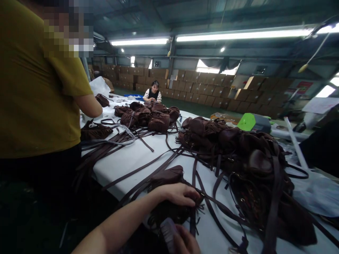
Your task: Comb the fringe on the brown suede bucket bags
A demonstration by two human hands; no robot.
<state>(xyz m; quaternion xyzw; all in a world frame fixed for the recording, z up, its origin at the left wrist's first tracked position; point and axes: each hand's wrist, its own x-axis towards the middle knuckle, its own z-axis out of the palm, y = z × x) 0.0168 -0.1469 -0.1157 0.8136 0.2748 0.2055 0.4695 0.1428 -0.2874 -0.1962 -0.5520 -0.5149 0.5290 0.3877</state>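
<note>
A dark brown fringed bag [168, 175] with a flap and long straps lies near the table's front edge. Across its top, my left hand [180, 194] grips it with bent fingers. Just below, my right hand [186, 241] is closed around a pale comb [168, 233], its teeth facing the bag's dark lower part. Shadow hides much of the bag's front and the spot where comb and fringe may touch. Close on the right is a big heap of similar brown bags [227, 141], their straps trailing across the white table [119, 173].
At left stands a co-worker in a mustard shirt [39, 88]; another person [153, 93] is at the table's far end. More bags [150, 116] are piled mid-table. A green and grey object [253, 122] and clear plastic [317, 192] lie right. Cartons [196, 86] line the back.
</note>
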